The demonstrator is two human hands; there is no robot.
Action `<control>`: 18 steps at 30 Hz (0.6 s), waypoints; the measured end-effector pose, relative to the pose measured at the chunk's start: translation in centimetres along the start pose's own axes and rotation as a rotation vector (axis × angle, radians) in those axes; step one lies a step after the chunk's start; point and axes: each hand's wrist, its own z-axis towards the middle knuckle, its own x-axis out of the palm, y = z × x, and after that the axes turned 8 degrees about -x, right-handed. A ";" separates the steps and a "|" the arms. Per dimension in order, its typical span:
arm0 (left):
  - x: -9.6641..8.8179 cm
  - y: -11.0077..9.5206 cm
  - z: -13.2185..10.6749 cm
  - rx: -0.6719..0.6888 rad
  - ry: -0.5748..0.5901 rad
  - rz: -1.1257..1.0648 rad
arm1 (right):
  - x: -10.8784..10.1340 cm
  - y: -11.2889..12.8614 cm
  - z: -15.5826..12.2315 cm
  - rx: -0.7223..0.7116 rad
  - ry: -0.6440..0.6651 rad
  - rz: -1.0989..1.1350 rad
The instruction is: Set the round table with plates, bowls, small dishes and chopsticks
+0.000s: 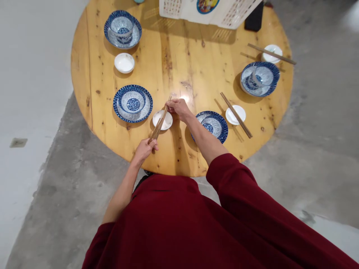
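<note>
Several wooden chopsticks (160, 123) slant over a small white dish (167, 122) near the table's front edge. My left hand (146, 150) is closed round their near ends. At their far ends, the fingers of my right hand (179, 107) pinch them. Left of the dish, a blue-and-white bowl (132, 101) sits on a matching plate (119, 113). Under my right forearm, another bowl (214, 125) rests on a blue-rimmed plate (223, 129), partly hidden. A pair of chopsticks (237, 116) lies across a second white dish (239, 111) to the right.
The round wooden table (179, 56) also bears a bowl on a plate (137, 35) and a white dish (124, 62) at back left. At right stand another plate (273, 87) with a bowl and a dish (272, 52) under chopsticks. A white plastic basket (185, 13) and black phone (254, 18) are behind.
</note>
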 end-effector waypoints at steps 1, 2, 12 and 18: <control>0.0 0.0 0.0 -0.002 0.002 0.000 | 0.0 0.0 -0.1 -0.003 -0.002 0.002; 0.0 -0.1 -0.1 -0.004 0.002 0.004 | 0.0 0.0 -0.1 -0.007 -0.002 0.006; -0.4 -0.2 -0.3 0.037 -0.037 0.129 | 0.1 0.2 -0.4 0.008 -0.025 0.022; -0.4 -0.5 -0.5 0.026 -0.015 0.050 | 0.4 0.6 -0.5 0.028 -0.055 0.014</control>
